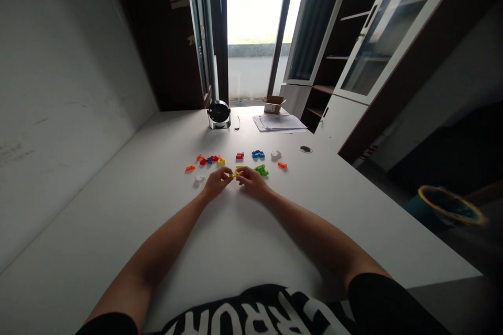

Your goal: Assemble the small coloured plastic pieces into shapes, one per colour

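Observation:
My left hand (217, 182) and my right hand (253, 181) meet fingertip to fingertip over the white table (236, 230). Both are closed in a pinch around a small yellow plastic piece (233, 175); whether it is one piece or two joined ones I cannot tell. Just beyond my right fingers a bit of yellow shows, and a green cluster of pieces (261, 170) lies against that hand's far side. A white piece (199, 179) rests left of my left hand. Behind it sit a yellow piece (221, 162) and a mixed group of red, blue and orange pieces (208, 160).
Farther back lie red (239, 156), blue (258, 154) and white (276, 154) pieces, with orange ones at right (282, 165) and left (190, 168). A round black device (219, 114), papers (280, 122) and a small cardboard box (274, 105) stand at the far edge. A cable hole (305, 149) opens at right.

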### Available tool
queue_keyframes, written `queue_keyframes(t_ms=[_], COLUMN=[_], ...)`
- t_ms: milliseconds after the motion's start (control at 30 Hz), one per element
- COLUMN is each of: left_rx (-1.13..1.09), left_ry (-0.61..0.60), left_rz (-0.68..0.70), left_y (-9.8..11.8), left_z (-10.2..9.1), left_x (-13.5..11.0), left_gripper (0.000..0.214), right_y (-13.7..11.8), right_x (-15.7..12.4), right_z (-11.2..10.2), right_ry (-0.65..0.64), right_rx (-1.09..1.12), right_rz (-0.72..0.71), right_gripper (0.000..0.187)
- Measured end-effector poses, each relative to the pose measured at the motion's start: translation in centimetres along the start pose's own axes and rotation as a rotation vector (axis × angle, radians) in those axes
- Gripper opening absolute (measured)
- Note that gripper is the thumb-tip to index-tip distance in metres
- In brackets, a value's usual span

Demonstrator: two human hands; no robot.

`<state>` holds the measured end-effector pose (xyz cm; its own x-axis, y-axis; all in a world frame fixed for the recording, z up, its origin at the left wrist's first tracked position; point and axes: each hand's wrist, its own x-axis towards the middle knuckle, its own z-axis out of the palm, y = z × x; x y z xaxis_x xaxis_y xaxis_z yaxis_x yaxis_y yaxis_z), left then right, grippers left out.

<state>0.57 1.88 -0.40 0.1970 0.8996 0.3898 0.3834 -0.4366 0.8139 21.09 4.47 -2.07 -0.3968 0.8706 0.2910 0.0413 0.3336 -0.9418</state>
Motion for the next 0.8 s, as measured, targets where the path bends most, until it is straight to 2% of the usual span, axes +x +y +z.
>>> queue_keyframes(t_ms=[133,300,367,567,800], left_rx=[0.024,0.069,0.079,0.078,0.147], left_ry=[-0.012,-0.027,-0.01,0.067,0.038], left_rz=[0.002,-0.003,-0.014,-0.049,-0.037], left_y=[0.3,0.8,0.8,0.3,-0.1], left_z=[-0.2,-0.2,-0.2,0.1,0.3], left_x=[0.0,-0.1,-0.1,0.2,0.1], left_gripper=[0.019,0.016,0.017,0.024,0.019], right_y=[0.0,-0.6,-1.0,-2.3,-2.2], right_x=[0.2,0.0,-0.2,-0.5,-0.5], right_z=[-0.2,-0.3,-0.2,-0.6,-0.6], right_ry=[-0.02,-0.04,0.008,0.259,0.269], right_rx=[0.039,-0.077,-0.174,-0.58,-0.894], right_rz=[-0.004,-0.011,-0.035,-0.164,-0.151], right_gripper=[0.043,0.043,0.041,0.023,0.019])
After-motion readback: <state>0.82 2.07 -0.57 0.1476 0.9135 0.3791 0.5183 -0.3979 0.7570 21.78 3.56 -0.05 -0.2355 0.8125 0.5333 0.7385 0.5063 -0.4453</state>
